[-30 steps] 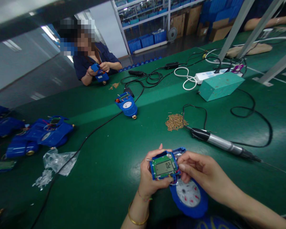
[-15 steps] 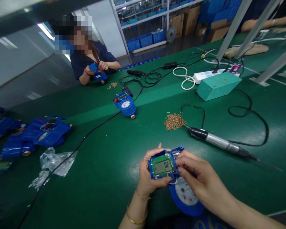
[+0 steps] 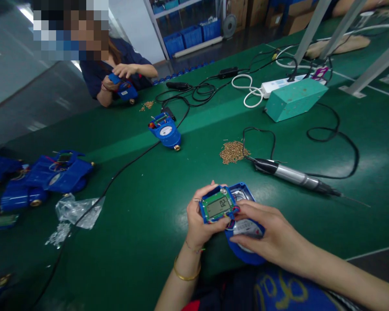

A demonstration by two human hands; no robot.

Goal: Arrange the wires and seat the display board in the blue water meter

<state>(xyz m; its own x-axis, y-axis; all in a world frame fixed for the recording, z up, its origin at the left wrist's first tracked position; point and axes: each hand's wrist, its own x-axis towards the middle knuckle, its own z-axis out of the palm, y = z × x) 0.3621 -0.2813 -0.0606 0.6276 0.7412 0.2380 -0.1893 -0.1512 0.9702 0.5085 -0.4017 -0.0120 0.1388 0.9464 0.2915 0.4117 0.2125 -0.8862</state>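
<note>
Left hand (image 3: 199, 222): my fingers clamped on the display module (image 3: 218, 206), screen lit.
Right hand (image 3: 266, 237): gripping the blue meter (image 3: 244, 242), fingertips at the module's edge.
Meter: between both hands, just above the tabletop (image 3: 142, 224).
Beyond hands: screws (image 3: 233, 152), screwdriver (image 3: 291, 176).

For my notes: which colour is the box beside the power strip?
Teal box, head view.

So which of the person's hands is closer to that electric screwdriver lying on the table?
The right hand. It rests on the blue meter, below and left of the screwdriver. The left hand grips the meter's display module, farther left.
</note>
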